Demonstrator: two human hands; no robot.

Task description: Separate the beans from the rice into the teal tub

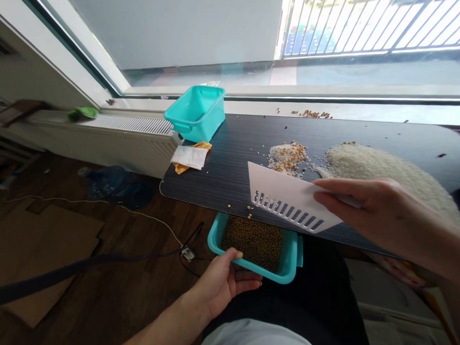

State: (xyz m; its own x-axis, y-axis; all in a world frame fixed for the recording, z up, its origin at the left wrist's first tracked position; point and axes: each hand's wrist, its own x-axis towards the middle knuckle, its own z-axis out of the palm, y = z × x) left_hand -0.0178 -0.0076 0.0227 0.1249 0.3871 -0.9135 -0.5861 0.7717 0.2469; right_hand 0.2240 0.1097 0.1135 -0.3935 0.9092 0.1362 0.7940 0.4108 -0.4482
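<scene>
My left hand grips the near rim of a teal plastic bin held just under the front edge of the dark table. The bin holds brown beans. My right hand pinches a white slotted scraper that rests tilted on the table edge above the bin. A few loose beans lie at the edge beside the scraper. A mixed heap of rice and beans sits behind the scraper, and a big pile of white rice lies to its right.
A second, empty teal bin stands at the table's far left corner, with a white and orange packet beside it. Scattered beans lie on the window sill. A radiator, cables, cardboard and a water bottle are on the floor to the left.
</scene>
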